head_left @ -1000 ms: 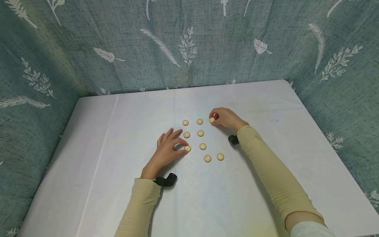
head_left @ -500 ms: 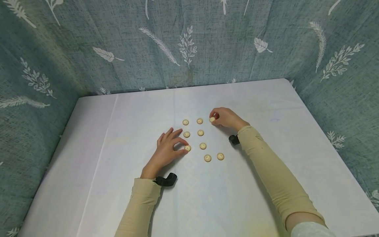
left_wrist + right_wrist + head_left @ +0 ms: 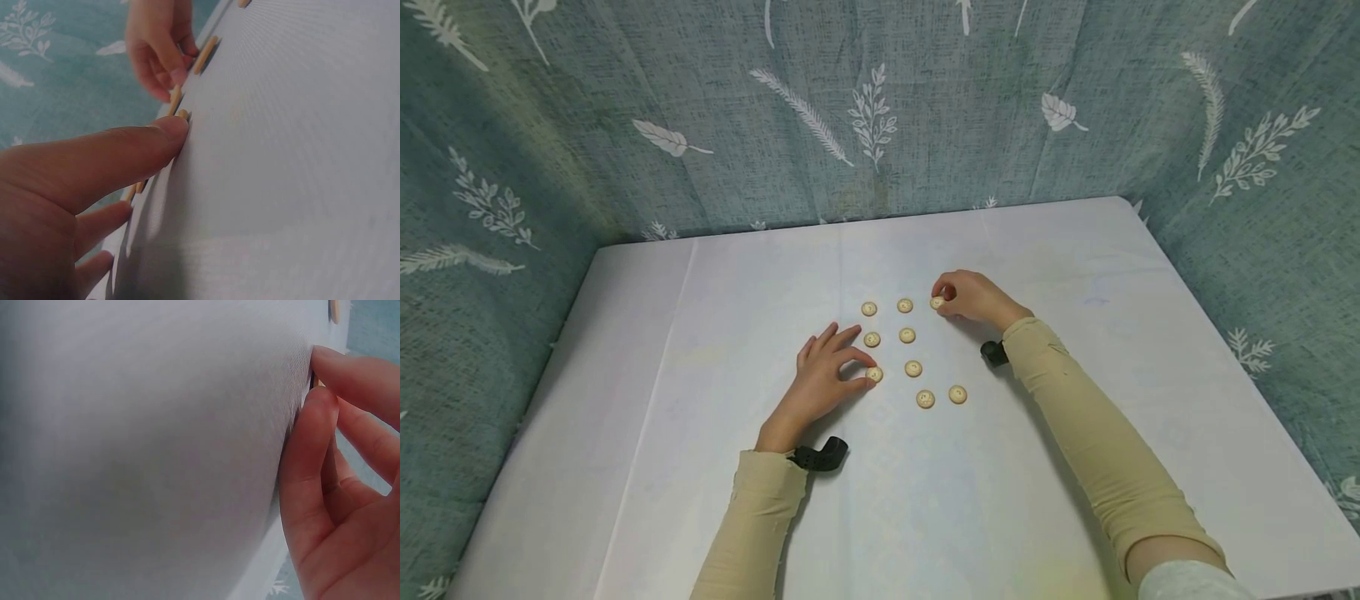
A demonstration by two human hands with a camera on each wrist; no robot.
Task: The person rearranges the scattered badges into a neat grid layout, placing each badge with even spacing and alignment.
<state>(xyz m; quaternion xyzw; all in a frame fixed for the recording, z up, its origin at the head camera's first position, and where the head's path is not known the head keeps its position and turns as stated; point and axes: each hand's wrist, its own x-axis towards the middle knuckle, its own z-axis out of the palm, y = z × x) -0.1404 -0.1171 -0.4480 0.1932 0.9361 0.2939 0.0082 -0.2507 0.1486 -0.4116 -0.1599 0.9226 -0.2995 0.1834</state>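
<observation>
Pale wooden buttons lie flat on the white cloth in loose rows. My left hand (image 3: 829,375) holds one button (image 3: 875,375) between thumb and forefinger at the left of the group, its other fingers spread. In the left wrist view that button's edge (image 3: 183,114) peeks out past the thumb tip. At the far right corner of the group, my right hand (image 3: 973,298) pinches another button (image 3: 937,302) by its edges, low at the cloth. The right wrist view shows the thumb and forefinger close together, with most of this button hidden behind them.
Between the hands lie a back-left button (image 3: 868,308), a back-middle button (image 3: 905,306) and several more. Two sit nearest the front, a left one (image 3: 926,399) and a right one (image 3: 957,394). A leaf-patterned green curtain (image 3: 880,117) surrounds the white table (image 3: 737,292) at back and sides.
My right hand has moved its button very slightly to the right, away from the back-middle one. The left hand and the other buttons stay in place.
</observation>
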